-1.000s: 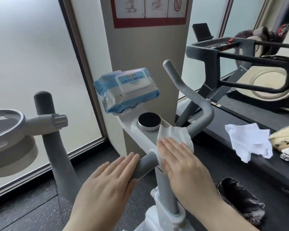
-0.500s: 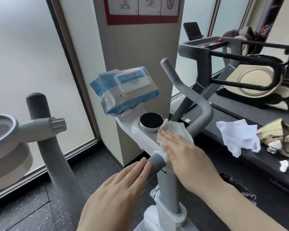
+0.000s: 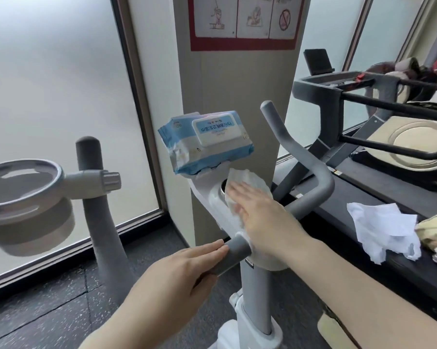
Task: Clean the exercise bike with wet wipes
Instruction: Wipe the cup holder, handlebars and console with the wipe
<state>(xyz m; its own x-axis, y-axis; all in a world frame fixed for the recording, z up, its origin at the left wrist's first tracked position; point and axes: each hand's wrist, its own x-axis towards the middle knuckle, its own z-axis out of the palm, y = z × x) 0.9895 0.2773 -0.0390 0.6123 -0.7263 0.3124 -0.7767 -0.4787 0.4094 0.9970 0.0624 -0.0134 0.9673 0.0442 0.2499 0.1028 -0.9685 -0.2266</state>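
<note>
The white and grey exercise bike (image 3: 254, 295) stands in front of me, its console (image 3: 207, 200) tilted up toward me. My right hand (image 3: 260, 210) presses a white wet wipe (image 3: 247, 180) flat on the console, covering most of the round black dial. My left hand (image 3: 177, 273) rests over the short grey left handlebar stub (image 3: 233, 253), fingers loosely wrapped on it. A blue and white pack of wet wipes (image 3: 205, 141) sits at the top of the console. The right handlebar (image 3: 303, 159) curves up behind my right hand.
A grey cup holder (image 3: 23, 187) on a grey post (image 3: 96, 212) stands at left. A beige pillar (image 3: 237, 102) rises behind the bike. A treadmill (image 3: 351, 102) at right carries a crumpled used wipe (image 3: 381, 230) and rubbish on its deck.
My right hand has slid the wipe up the console from the stem junction onto the round dial. My left hand has stayed on the left handlebar stub.
</note>
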